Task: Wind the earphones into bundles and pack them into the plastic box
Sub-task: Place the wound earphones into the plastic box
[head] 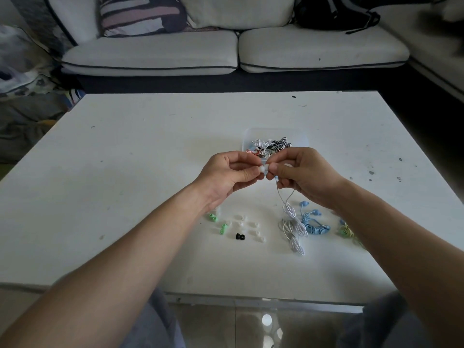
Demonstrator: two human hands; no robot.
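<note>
Scene: a person sits at a white counter (150,159), both hands raised just above it, a pale sofa (150,54) behind.
Left hand (227,172): fingers curled, thumb and forefinger pinching a small white ear tip (261,169).
Right hand (305,174): fingers curled, pinching the bud end of the white earphones (291,222); the bud meets the ear tip, but the join is too small to read.
White earphones: a thin cord hangs from the right hand to a loose, unwound heap on the counter.
Plastic box (300,135): clear, shallow, with rounded corners, just beyond the hands; it holds wound bundles (272,144) in black, white and red.
Blue earphones (315,226): coiled, lying just right of the white heap.
Yellow-green earphones (346,231): partly hidden by the right forearm.
Loose ear tips (247,224): small soft domes in white, green and one in black, scattered near the left wrist.
Handling, as a judgement: the cord is very light, limp and smooth, so it likely tangles and springs loose. Better to hold it by the hard bud or plug and keep the coils pinched. The tips look rubbery and easy to drop.
Progress, as a judgement: three sets are not yet packed.
</note>
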